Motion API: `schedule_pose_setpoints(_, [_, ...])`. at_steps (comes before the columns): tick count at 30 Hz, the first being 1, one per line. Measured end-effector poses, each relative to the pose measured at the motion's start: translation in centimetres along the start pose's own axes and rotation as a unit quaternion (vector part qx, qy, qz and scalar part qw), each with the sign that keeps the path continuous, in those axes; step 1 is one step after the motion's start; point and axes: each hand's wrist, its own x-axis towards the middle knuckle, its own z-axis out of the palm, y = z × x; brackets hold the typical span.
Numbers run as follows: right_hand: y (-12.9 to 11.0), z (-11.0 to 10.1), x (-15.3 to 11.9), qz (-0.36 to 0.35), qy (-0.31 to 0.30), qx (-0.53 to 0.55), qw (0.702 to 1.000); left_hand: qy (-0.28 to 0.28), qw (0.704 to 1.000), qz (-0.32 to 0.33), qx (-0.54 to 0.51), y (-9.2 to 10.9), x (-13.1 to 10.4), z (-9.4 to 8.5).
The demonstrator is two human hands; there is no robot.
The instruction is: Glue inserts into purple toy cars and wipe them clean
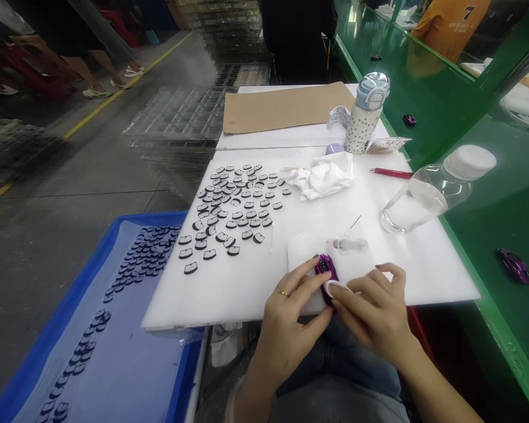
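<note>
A shiny purple toy car body (326,267) lies at the near edge of the white foam-topped table, gripped between the fingers and thumb of my left hand (291,320). My right hand (374,308) pinches a small white rounded pad (334,288) and presses it against the near part of the car body. My fingers and the pad hide much of that end. Just beyond the hands lies a small clear plastic piece (350,244), with a thin dark stick (355,221) behind it. Several small dark-edged curved pieces (233,251) are scattered over the table's left side.
A clear bottle (417,202), red pen (392,173), crumpled white tissue (326,176) and dotted flask (364,120) stand or lie around the table. A blue tray (127,352) with more dark pieces is at left. Purple cars (514,266) sit on the green conveyor at right.
</note>
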Motion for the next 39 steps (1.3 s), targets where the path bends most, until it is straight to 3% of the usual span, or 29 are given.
schedule_pose_setpoints(5, [-0.7, -0.1, -0.3, 0.010, -0.007, -0.030, 0.999, 0.012, 0.999, 0.028, 0.023, -0.1, -0.1, 0.3])
schedule_pose_setpoints(9, [-0.1, -2.1, -1.2, 0.044, -0.009, -0.046, 0.998, 0.040, 0.996, 0.080, 0.028, -0.7, -0.3, 0.6])
schedule_pose_setpoints(11, [1.1, -3.5, -1.9, 0.086, 0.050, -0.069, 0.993, 0.069, 0.990, 0.118, 0.032, -1.0, -0.5, 0.9])
schedule_pose_setpoints(14, [4.2, -5.2, -2.7, 0.177, 0.220, -0.140, 0.949, 0.097, 0.981, 0.161, 0.050, -1.6, -0.8, 1.5])
schedule_pose_setpoints(15, [5.2, -5.6, -2.8, 0.199, 0.227, -0.172, 0.938, 0.106, 0.978, 0.169, 0.057, -1.7, -0.9, 1.8])
schedule_pose_setpoints(18, [6.8, -5.8, -2.5, 0.239, 0.124, -0.261, 0.927, 0.135, 0.973, 0.171, 0.073, -2.3, -1.2, 2.5])
schedule_pose_setpoints(19, [6.6, -5.6, -2.3, 0.251, 0.105, -0.268, 0.924, 0.145, 0.972, 0.168, 0.077, -2.5, -1.3, 2.7])
schedule_pose_setpoints(22, [3.6, -3.7, -1.2, 0.236, 0.144, -0.176, 0.945, 0.185, 0.967, 0.159, 0.079, -3.1, -1.6, 3.2])
schedule_pose_setpoints(25, [-0.7, -0.5, 0.1, 0.166, 0.073, -0.052, 0.982, 0.210, 0.963, 0.152, 0.080, -3.5, -1.9, 3.5])
schedule_pose_setpoints(27, [-2.8, 1.4, 0.8, 0.161, 0.025, -0.031, 0.986, 0.213, 0.963, 0.145, 0.078, -3.6, -2.1, 3.6])
schedule_pose_setpoints(30, [-3.5, 2.3, 1.1, 0.181, 0.019, -0.028, 0.983, 0.204, 0.966, 0.143, 0.067, -3.5, -2.1, 3.5])
schedule_pose_setpoints(33, [-0.9, 0.0, -0.5, 0.212, 0.058, -0.061, 0.974, 0.194, 0.966, 0.149, 0.079, -3.5, -2.0, 3.4])
schedule_pose_setpoints(35, [2.3, -2.7, -2.8, 0.280, 0.106, -0.126, 0.946, 0.193, 0.965, 0.154, 0.094, -3.5, -2.0, 3.4])
schedule_pose_setpoints(37, [6.2, -5.6, -6.0, 0.392, 0.129, -0.214, 0.885, 0.196, 0.963, 0.156, 0.100, -3.5, -1.9, 3.4])
schedule_pose_setpoints(39, [9.7, -8.4, -9.4, 0.491, 0.103, -0.288, 0.816, 0.203, 0.961, 0.156, 0.101, -3.5, -1.9, 3.5])
